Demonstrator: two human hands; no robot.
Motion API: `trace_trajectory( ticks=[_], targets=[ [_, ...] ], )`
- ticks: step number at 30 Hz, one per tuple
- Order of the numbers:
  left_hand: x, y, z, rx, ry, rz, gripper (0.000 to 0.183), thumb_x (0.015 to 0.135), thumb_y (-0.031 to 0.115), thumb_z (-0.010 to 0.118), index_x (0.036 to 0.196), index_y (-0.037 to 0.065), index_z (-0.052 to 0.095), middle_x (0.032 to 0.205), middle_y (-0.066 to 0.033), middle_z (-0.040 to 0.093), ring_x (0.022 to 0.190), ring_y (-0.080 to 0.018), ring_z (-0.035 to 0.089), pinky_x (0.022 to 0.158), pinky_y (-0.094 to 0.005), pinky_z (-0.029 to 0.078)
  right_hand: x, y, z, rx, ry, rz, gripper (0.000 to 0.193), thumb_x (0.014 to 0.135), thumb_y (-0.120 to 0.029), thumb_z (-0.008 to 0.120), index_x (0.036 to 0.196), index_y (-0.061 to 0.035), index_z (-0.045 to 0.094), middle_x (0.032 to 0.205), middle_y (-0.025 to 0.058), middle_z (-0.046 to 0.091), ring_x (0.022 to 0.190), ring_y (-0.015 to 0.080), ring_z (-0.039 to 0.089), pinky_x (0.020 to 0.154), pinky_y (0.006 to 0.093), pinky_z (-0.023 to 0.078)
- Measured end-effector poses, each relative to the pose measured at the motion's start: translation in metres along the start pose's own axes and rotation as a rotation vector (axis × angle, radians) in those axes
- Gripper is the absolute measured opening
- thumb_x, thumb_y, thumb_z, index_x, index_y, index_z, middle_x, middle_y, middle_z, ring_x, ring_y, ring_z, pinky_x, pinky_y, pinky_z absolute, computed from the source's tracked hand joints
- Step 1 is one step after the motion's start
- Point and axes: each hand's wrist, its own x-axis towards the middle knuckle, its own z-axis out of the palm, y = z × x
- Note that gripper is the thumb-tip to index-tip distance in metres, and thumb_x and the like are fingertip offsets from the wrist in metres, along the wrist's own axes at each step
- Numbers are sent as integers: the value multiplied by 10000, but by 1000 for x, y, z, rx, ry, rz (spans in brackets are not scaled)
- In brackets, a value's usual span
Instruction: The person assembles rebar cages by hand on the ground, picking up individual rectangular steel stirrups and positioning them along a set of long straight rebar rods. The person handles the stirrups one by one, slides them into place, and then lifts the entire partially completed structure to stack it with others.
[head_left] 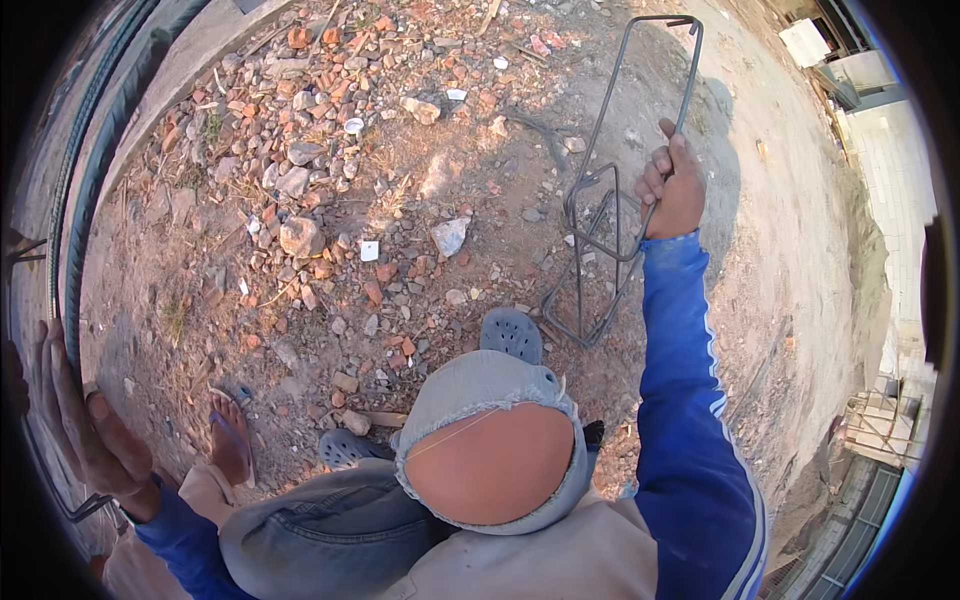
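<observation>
the fingers of the right hand (673, 185) curl tight around the side bar of a rectangular steel stirrup (640, 110), right of centre in the upper half of the frame; the loop rises to the top edge. more bent stirrups (590, 265) hang below the fist (how many, i cannot tell), reaching down toward a grey clog (511, 333). a blue sleeve (690, 420) runs to the lower right. at the lower left edge, the left hand (85, 425) lies with fingers stretched along long rebar rods (75, 200) that curve up the left rim beside a concrete edge (180, 70). brick rubble (330, 130) litters the dirt across the upper middle.
</observation>
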Motion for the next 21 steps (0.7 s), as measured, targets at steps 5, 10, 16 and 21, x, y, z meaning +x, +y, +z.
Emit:
trace_trajectory(
  ticks=[5,10,16,21],
  targets=[
    [13,72,75,-216,-340,-67,553,972,268,564,1445,13,435,1461,-217,449,1344,-411,442,1109,-522,349,12,-32,-1,23,-53,107,340,1050,-236,461,1307,-15,493,692,-43,431,461,45,349,384,222,320],
    [48,149,134,-752,-550,165,543,955,324,598,1383,9,486,1345,-220,534,1281,-409,494,1094,-513,372,6,-44,13,152,-191,175,369,1051,-242,463,1335,-7,454,692,-46,452,460,34,367,381,209,334],
    [101,303,246,-1561,-683,-251,642,1016,442,489,1452,-19,389,1415,-284,472,1300,-426,477,1085,-473,385,-8,-63,18,271,-267,198,392,1078,-243,387,1391,-8,408,702,-24,446,445,48,351,368,218,330],
    [114,409,264,-2209,-842,-295,506,1040,392,466,1344,-6,531,1285,-214,599,1199,-300,576,1012,-393,436,-11,-87,-5,425,-398,233,392,1095,-238,310,1399,-8,403,712,-14,438,456,54,361,381,213,342]
  ],
)
